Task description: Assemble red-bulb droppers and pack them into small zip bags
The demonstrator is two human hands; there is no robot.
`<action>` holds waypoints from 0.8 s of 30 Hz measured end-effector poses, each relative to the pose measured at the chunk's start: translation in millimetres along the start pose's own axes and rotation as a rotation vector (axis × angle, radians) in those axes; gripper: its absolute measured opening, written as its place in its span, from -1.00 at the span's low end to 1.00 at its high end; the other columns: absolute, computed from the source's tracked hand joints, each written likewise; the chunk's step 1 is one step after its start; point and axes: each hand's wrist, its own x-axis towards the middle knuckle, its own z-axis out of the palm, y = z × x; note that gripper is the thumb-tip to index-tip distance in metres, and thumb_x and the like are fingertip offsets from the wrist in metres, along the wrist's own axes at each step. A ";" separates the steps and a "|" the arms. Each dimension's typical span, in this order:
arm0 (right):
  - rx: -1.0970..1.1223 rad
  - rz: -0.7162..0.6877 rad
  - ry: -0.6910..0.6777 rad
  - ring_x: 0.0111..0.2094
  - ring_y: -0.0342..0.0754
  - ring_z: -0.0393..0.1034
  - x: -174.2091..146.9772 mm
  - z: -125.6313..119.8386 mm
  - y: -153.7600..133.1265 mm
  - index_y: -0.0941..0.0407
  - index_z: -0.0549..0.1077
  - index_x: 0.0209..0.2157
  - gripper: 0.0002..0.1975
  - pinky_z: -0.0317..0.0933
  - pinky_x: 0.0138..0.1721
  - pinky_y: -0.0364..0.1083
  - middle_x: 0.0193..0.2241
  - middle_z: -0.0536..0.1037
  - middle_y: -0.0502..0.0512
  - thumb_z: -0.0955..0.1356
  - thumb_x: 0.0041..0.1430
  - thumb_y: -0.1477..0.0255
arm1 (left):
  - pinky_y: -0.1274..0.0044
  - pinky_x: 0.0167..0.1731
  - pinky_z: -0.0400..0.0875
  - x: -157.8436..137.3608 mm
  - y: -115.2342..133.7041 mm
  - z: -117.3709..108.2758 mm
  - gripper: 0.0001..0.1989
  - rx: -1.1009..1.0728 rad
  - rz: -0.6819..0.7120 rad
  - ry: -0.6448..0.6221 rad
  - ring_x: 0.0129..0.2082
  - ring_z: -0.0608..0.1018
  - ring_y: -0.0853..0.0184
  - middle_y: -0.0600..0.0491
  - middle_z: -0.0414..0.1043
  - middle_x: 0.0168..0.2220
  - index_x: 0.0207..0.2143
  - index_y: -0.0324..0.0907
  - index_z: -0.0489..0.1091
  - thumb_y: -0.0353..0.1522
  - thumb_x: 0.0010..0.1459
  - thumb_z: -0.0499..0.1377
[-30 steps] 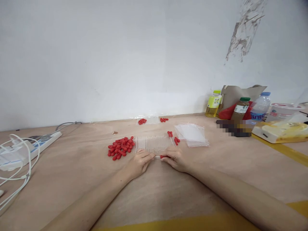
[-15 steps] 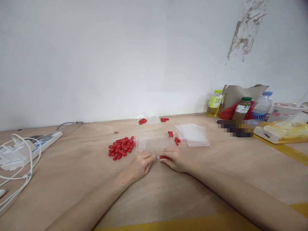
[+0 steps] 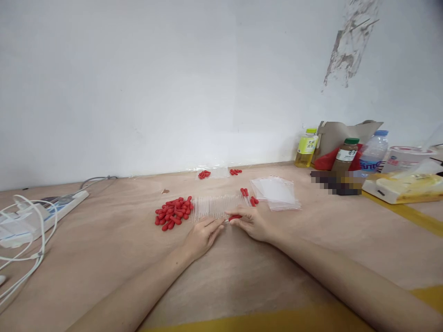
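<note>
Pinched between the thumb and fingers of my right hand (image 3: 254, 224) is a red rubber dropper bulb (image 3: 235, 217). A short bit of clear dropper tube (image 3: 226, 221) shows at its left end, reaching to my left hand (image 3: 205, 236). The fingers of my left hand are pressed together on that tube, hiding most of it. Just beyond both hands lies a row of clear dropper tubes (image 3: 216, 205), side by side. A heap of red bulbs (image 3: 173, 213) is left of the row. At its right end, two red bulbs (image 3: 244, 192) sit on tubes, with more red bulbs (image 3: 254, 201) beside them.
Clear zip bags (image 3: 277, 191) lie right of the tubes. Filled bags with red bulbs (image 3: 204, 174) rest by the wall. A power strip (image 3: 69, 205) with white cables (image 3: 41, 240) is at left. Bottles (image 3: 306, 147) and a tissue pack (image 3: 401, 189) stand at right.
My right hand has moved slightly away from me with the red bulb, and the tube has tilted with it. My left hand has hardly moved. The view has shifted a little.
</note>
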 end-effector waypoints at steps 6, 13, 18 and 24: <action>0.423 0.327 0.327 -0.47 -0.17 0.32 9.9 -1.7 2.8 0.10 0.22 -0.34 -0.68 0.20 -0.39 -0.15 -0.53 0.39 -0.06 0.36 -0.09 0.25 | 0.42 -0.19 0.28 0.5 4.9 -8.8 -0.61 -0.076 -0.058 -0.017 -0.24 0.42 0.28 -0.03 0.41 -0.24 0.06 -0.18 0.16 -0.34 0.17 0.01; -0.195 0.569 0.394 -0.47 -0.18 0.30 44.9 -90.2 39.8 0.20 0.18 -0.08 -0.61 0.14 -0.45 -0.19 -0.50 0.41 0.00 0.20 0.08 0.29 | 0.40 -0.19 0.25 5.6 5.8 -10.6 -0.77 -0.001 -0.165 0.009 -0.24 0.40 0.27 -0.01 0.39 -0.26 -0.16 -0.17 0.34 -0.33 0.18 -0.03; -0.616 0.696 0.106 -0.43 -0.13 0.33 59.2 -110.4 69.5 0.13 0.37 -0.35 -0.79 0.10 -0.42 -0.17 -0.50 0.48 0.03 0.28 -0.03 0.31 | 0.41 -0.22 0.25 4.6 5.2 -9.0 -0.80 0.028 -0.170 -0.007 -0.26 0.39 0.27 0.00 0.39 -0.29 -0.23 -0.17 0.35 -0.33 0.17 -0.01; -0.740 0.712 0.062 -0.29 -0.01 0.32 53.5 -92.5 78.9 0.07 0.41 -0.35 -0.78 0.03 -0.23 -0.01 -0.43 0.50 0.04 0.29 -0.04 0.26 | 0.42 -0.24 0.25 5.5 5.4 -9.6 -0.81 0.016 -0.160 -0.034 -0.28 0.38 0.29 0.01 0.39 -0.31 -0.24 -0.17 0.36 -0.35 0.17 -0.01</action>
